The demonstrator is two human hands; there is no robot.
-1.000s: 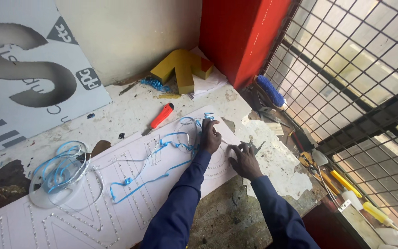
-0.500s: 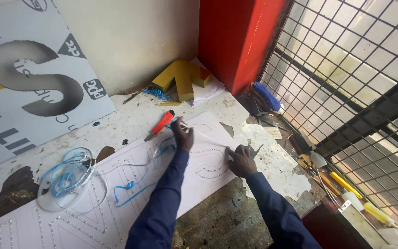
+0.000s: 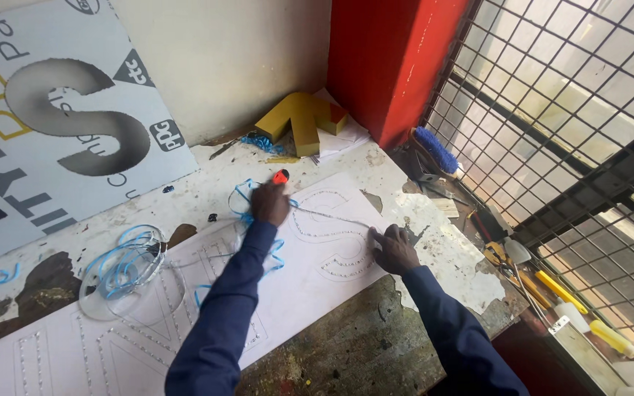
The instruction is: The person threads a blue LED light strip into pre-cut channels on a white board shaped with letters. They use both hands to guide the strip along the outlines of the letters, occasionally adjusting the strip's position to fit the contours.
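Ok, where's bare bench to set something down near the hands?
Bare bench: dark worn patch at the front edge between both sleeves, and the chipped white strip right of the right hand. Crowded: blue wire tangle left, and tools along the mesh. Left hand covers the red-handled tool.

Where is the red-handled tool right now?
In the head view, the red-handled tool is at the far middle of the bench, under the left hand, in front of the yellow block letter.
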